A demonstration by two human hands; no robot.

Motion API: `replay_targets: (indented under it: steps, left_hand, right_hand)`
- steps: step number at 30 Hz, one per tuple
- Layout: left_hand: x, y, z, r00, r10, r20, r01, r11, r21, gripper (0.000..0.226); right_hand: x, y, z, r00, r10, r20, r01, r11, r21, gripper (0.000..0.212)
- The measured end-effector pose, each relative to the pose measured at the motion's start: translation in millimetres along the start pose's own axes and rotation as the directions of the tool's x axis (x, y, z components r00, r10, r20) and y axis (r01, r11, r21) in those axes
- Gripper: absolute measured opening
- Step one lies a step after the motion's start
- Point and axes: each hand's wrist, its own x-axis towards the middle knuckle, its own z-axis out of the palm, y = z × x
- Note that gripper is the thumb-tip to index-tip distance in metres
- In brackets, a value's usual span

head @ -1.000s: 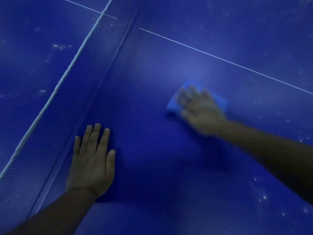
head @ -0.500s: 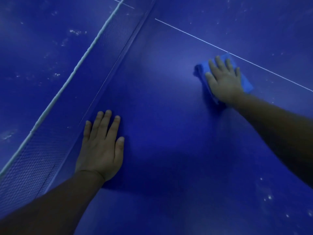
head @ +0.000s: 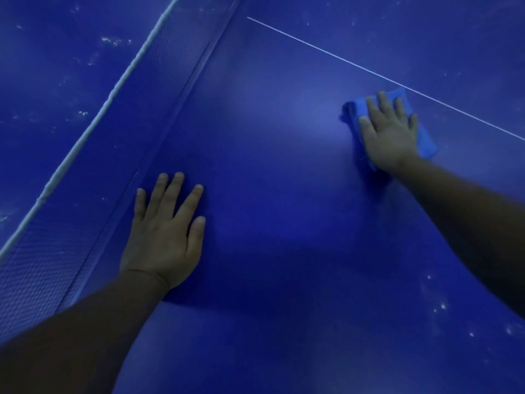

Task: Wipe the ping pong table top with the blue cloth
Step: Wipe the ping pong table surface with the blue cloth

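The dark blue ping pong table top (head: 284,194) fills the view. At the upper right lies the folded blue cloth (head: 426,143), just below the white centre line (head: 326,52). My right hand (head: 389,135) presses flat on the cloth with fingers spread, covering most of it. My left hand (head: 164,231) lies palm down on the bare table beside the net, fingers apart, holding nothing.
The net (head: 108,155) with its white top band (head: 113,92) runs diagonally from the lower left to the top middle. White dust specks (head: 440,308) dot the table at the lower right and the far half (head: 110,41) beyond the net.
My right hand slid the cloth from the middle of the table away to the right, up to the white line. The left hand stayed planted by the net.
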Motion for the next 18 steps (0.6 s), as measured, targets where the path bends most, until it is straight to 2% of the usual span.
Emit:
replay_targets:
  steps: [1, 2, 3, 4, 5, 6, 7, 8, 9, 10, 11, 12, 13, 14, 15, 16, 17, 18]
  left_hand:
    - [0, 0, 0, 1.000, -0.001, -0.004, 0.001, 1.000, 0.002, 0.063]
    - [0, -1, 0, 1.000, 0.001, -0.006, -0.001, 1.000, 0.004, 0.064]
    - [0, 0, 1, 1.000, 0.004, -0.006, -0.004, 1.000, 0.007, 0.064]
    - [0, 0, 1, 1.000, 0.007, -0.007, -0.007, 1.000, 0.010, 0.065]
    - [0, 0, 1, 1.000, 0.008, -0.008, -0.007, 1.000, 0.015, 0.065]
    - [0, 0, 0, 1.000, 0.007, -0.010, -0.007, 1.000, 0.025, 0.065]
    - [-1, -1, 0, 1.000, 0.007, -0.008, -0.006, 0.999, 0.037, 0.066]
    - [-1, -1, 1, 1.000, 0.008, -0.004, -0.008, 0.999, 0.048, 0.066]
    - [0, 0, 1, 1.000, 0.009, -0.001, -0.009, 0.998, 0.059, 0.066]
    - [-1, 0, 1, 1.000, 0.007, 0.002, -0.008, 0.998, 0.069, 0.067]
    - [-1, 0, 1, 1.000, 0.005, 0.004, -0.005, 0.997, 0.077, 0.068]
    - [-1, 0, 1, 1.000, 0.003, 0.005, -0.004, 0.997, 0.083, 0.069]
    - [-1, 1, 1, 1.000, 0.001, 0.009, -0.002, 0.996, 0.089, 0.069]
    - [-1, 1, 0, 1.000, -0.002, 0.012, 0.000, 0.995, 0.096, 0.070]
    - [-1, 2, 1, 1.000, -0.003, 0.017, 0.002, 0.995, 0.103, 0.072]
    - [-1, 2, 0, 1.000, -0.005, 0.024, 0.002, 0.994, 0.106, 0.073]
    - [-1, 2, 0, 0.999, -0.005, 0.032, 0.002, 0.995, 0.102, 0.075]
    - [0, 1, 0, 0.999, -0.005, 0.034, 0.002, 0.997, 0.082, 0.076]
  right_hand:
    - [-15, -11, 5, 1.000, -0.005, -0.007, 0.005, 1.000, -0.006, 0.057]
    - [-39, -25, 13, 0.996, -0.090, -0.027, 0.090, 0.996, -0.031, 0.057]
    - [-73, -39, 21, 0.970, -0.240, -0.047, 0.238, 0.970, -0.049, 0.058]
    - [-114, -52, 29, 0.898, -0.439, -0.021, 0.438, 0.898, -0.043, 0.059]
    - [-159, -58, 39, 0.757, -0.653, 0.007, 0.653, 0.757, -0.034, 0.057]
    - [-197, -57, 45, 0.595, -0.802, 0.054, 0.804, 0.595, -0.016, 0.054]
    - [-214, -48, 43, 0.476, -0.872, 0.117, 0.878, 0.479, -0.002, 0.051]
    - [-209, -32, 37, 0.421, -0.894, 0.155, 0.904, 0.427, 0.004, 0.051]
    - [-189, -16, 32, 0.469, -0.872, 0.136, 0.883, 0.468, -0.042, 0.053]
    - [-162, -1, 27, 0.607, -0.789, 0.092, 0.794, 0.602, -0.083, 0.057]
    - [-133, 13, 20, 0.779, -0.625, 0.056, 0.627, 0.773, -0.094, 0.057]
    - [-105, 28, 12, 0.908, -0.419, 0.025, 0.420, 0.904, -0.087, 0.054]
    - [-86, 40, 5, 0.975, -0.221, 0.018, 0.221, 0.974, -0.040, 0.054]
    - [-81, 44, 3, 0.997, -0.076, 0.018, 0.076, 0.997, -0.001, 0.055]
    - [-90, 39, 5, 0.999, -0.031, 0.013, 0.031, 0.999, 0.010, 0.055]
    - [-108, 30, 13, 0.997, -0.074, -0.007, 0.074, 0.997, -0.011, 0.056]
    - [-135, 19, 22, 0.979, -0.200, -0.033, 0.199, 0.980, -0.025, 0.058]
    - [-168, 9, 32, 0.925, -0.379, -0.033, 0.378, 0.925, -0.038, 0.059]
